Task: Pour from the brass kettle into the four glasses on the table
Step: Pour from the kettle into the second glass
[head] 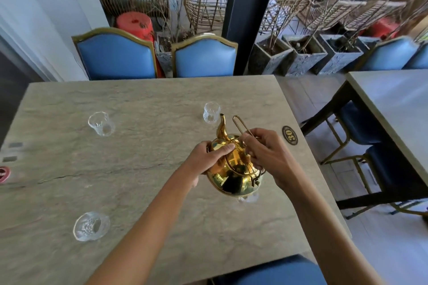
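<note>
Clear glass (91,226) near the tabletop's (148,104) front-left edge; another glass (249,198) mostly hidden under the brass kettle (234,169). Kettle held above the right side, left hand (209,156) curled round its body, right hand (266,152) pinching the handle (242,126). Farther back, two glasses: far-left glass (101,123) and far-right glass (211,112) just beyond the spout.

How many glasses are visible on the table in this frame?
4. One far left; one far right by the brass kettle spout; one near left; one near right, mostly hidden beneath the kettle.
</note>
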Available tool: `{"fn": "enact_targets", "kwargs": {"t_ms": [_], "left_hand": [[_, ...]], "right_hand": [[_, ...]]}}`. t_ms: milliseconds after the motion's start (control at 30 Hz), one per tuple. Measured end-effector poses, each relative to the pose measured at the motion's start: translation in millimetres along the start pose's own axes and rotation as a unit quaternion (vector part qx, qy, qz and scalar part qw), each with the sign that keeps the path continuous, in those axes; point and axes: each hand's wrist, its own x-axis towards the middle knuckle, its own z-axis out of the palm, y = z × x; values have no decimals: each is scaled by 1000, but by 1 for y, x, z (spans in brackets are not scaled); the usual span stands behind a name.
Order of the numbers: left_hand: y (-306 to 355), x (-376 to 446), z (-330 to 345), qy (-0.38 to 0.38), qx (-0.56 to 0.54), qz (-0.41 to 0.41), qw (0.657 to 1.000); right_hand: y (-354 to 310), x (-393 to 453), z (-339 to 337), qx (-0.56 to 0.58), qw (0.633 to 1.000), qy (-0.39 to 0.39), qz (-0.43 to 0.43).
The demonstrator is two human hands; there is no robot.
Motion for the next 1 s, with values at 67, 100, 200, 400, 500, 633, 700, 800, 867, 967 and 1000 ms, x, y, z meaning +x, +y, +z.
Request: {"fn": "enact_targets", "kwargs": {"t_ms": [67, 100, 200, 400, 500, 633, 700, 800, 867, 967, 1000], "left_hand": [[10, 12, -9, 12, -2, 1, 1000], [14, 19, -13, 17, -4, 0, 1000], [26, 41, -23, 24, -19, -9, 1000], [32, 91, -28, 23, -32, -19, 999], [25, 117, -28, 19, -49, -31, 998], [11, 147, -27, 9, -65, -45, 997], [4, 159, -25, 4, -66, -56, 996], [-9, 176, -18, -8, -60, -71, 996], [-17, 185, -12, -6, -70, -84, 994], [-24, 193, -6, 0, -87, -102, 991], [-25, 195, -4, 2, -92, -109, 990]], "right_hand": [[-6, 17, 1, -2, 1000, -7, -7], [-8, 26, 1, -1, 1000, -9, -9], [-12, 53, -1, -4, 1000, -13, -17], [-9, 101, -3, -21, 999, -19, -15], [1, 124, -3, -29, 999, -20, -3], [21, 154, -1, -38, 999, -16, 11], [33, 168, 0, -53, 998, -15, 26], [48, 187, 1, -95, 994, -12, 45], [56, 199, 1, -112, 992, -12, 54], [61, 216, 2, -139, 988, -13, 66], [61, 221, 2, -147, 987, -12, 69]]}}
